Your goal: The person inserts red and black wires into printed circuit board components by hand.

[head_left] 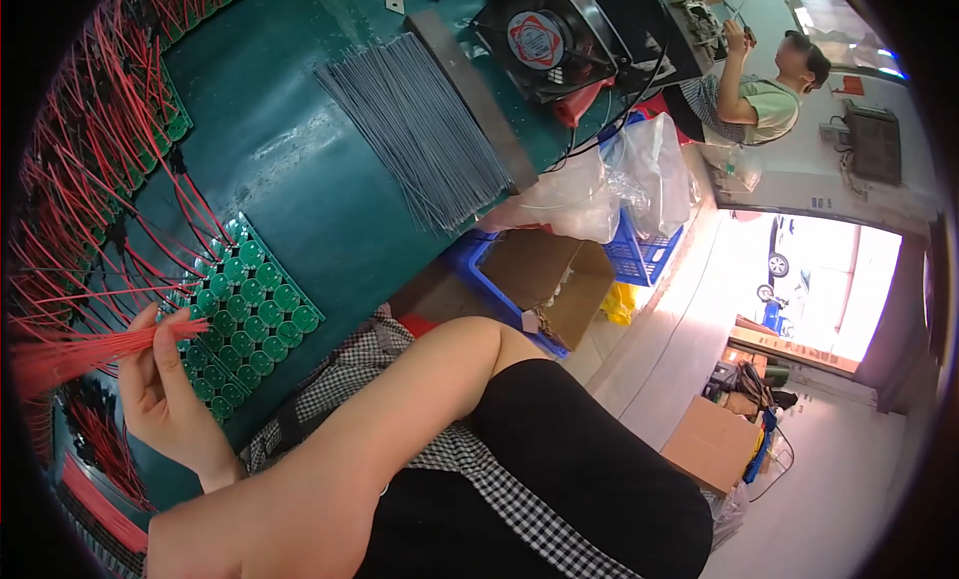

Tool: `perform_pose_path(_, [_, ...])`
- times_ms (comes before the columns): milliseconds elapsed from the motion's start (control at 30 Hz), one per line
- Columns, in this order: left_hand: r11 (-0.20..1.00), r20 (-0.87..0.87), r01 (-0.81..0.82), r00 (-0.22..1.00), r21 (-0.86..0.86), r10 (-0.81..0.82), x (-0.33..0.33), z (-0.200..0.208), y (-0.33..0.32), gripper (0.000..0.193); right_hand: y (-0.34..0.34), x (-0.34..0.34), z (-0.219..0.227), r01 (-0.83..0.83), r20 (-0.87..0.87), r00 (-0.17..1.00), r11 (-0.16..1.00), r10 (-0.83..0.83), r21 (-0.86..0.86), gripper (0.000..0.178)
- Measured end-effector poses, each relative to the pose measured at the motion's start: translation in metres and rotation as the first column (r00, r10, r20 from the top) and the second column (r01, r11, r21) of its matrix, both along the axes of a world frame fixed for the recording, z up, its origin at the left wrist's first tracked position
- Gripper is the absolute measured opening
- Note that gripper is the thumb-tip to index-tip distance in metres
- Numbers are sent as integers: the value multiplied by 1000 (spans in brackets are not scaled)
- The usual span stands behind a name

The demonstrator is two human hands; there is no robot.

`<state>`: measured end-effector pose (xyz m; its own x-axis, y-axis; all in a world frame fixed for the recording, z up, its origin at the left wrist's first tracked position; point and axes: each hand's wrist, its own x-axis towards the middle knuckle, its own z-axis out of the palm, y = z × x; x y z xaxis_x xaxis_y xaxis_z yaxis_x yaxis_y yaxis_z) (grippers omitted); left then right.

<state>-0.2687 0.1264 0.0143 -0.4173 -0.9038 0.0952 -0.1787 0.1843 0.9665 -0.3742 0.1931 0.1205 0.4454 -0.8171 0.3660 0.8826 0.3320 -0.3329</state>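
A bundle of red wires [95, 344] lay pinched in the closed left hand [160, 389], over the bench's [300, 169] near edge beside a green circuit-board panel [250, 304]. Grey wires [420, 129] lay farther along. The right hand was out of sight.

A bundle of thin red wires [90, 347] lies roughly level, its cut ends pointing toward three o'clock and its length running off toward nine o'clock. At the ends' three o'clock sits a green panel of round circuit boards [255, 304], flat on the dark green table, slanting from eleven to five o'clock.
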Motion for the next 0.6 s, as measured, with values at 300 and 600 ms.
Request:
perform_pose_path(300, [1000,-8,6,1000,-28,-6,8,2,5,21,-2,10,3,116,-106,985,977,-136,-177,36])
perform_pose_path(600, [998,-30,-4,1000,-66,2,9,3,8,23,-3,20,6,107,-13,994,974,-112,-201,36])
